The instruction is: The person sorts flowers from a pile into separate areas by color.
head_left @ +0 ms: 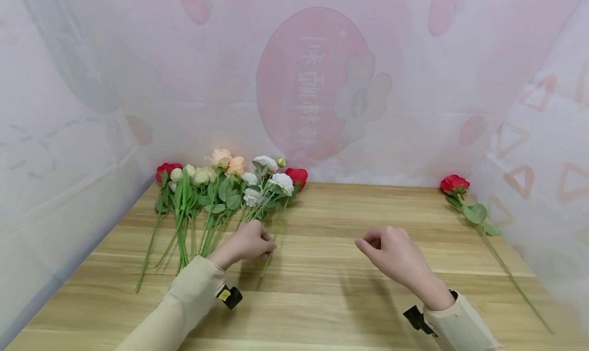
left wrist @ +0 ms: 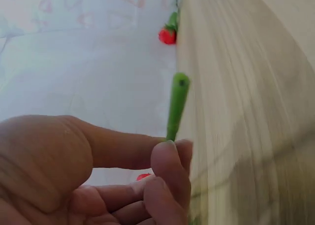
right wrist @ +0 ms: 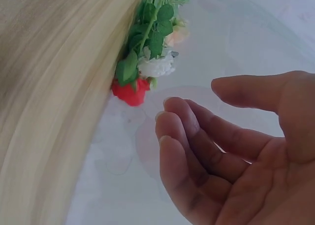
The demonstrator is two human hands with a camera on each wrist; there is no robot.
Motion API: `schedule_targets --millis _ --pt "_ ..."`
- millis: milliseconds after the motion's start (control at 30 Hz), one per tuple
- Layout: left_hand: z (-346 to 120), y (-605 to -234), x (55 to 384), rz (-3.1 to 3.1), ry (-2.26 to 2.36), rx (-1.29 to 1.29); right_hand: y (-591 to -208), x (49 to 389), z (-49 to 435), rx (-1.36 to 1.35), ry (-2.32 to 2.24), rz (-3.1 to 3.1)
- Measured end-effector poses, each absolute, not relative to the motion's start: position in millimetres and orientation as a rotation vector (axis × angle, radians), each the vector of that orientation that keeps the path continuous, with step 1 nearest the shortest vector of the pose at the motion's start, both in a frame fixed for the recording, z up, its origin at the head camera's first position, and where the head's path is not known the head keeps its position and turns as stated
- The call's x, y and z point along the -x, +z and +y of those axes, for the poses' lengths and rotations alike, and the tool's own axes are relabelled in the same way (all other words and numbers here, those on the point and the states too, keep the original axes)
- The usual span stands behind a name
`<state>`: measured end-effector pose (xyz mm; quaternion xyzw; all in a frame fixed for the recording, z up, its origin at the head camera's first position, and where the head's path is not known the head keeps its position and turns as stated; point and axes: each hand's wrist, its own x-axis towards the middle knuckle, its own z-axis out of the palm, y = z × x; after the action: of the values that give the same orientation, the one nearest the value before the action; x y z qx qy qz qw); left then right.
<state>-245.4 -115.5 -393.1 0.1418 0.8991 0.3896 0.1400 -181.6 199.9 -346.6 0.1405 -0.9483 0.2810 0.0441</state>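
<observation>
My left hand (head_left: pixel 250 240) pinches a thin green stem (left wrist: pixel 176 107) between thumb and fingers, near its lower end. That stem leads up toward a red rose (head_left: pixel 297 177) at the right edge of a row of artificial flowers. Beside this rose lie white flowers (head_left: pixel 281 183), whose stems are partly hidden behind the left hand. Over the middle right of the table hovers my right hand (head_left: pixel 394 252), its fingers loosely bent and nothing between them. In the right wrist view a gap shows between its thumb and fingertips (right wrist: pixel 172 144).
Peach roses (head_left: pixel 236 165), cream flowers (head_left: pixel 202 176) and another red rose (head_left: pixel 167 171) lie to the left on the wooden table (head_left: pixel 317 310). A single red rose (head_left: pixel 454 183) lies along the right edge. Printed cloth (head_left: pixel 414 136) walls the back and sides.
</observation>
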Motion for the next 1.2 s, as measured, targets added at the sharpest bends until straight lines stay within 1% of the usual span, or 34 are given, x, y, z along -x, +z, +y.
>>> schedule_targets --millis 133,300,433,600,833,1200 --pt "-106.2 -390.1 243.1 2.451 1.332 -0.414 -348.4 184.5 199.9 -0.392 0.952 -2.89" --pt "-90.7 -385.0 235.3 2.326 1.548 -0.538 -351.0 188.1 200.4 -0.373 1.103 -2.829" --pt "-77.0 -380.6 223.4 2.287 1.693 -0.612 -352.2 189.1 198.5 -0.376 1.377 -2.768" --pt "-61.7 -377.6 208.8 2.229 1.84 -0.629 -347.4 188.1 188.1 -0.283 1.777 -2.681" --pt "-45.0 -376.4 193.7 2.171 1.878 -0.719 -340.1 188.3 168.4 -0.233 2.061 -2.594" --pt "-35.3 -380.9 183.6 2.236 1.801 -0.766 -344.5 191.8 159.2 -0.187 2.113 -2.484"
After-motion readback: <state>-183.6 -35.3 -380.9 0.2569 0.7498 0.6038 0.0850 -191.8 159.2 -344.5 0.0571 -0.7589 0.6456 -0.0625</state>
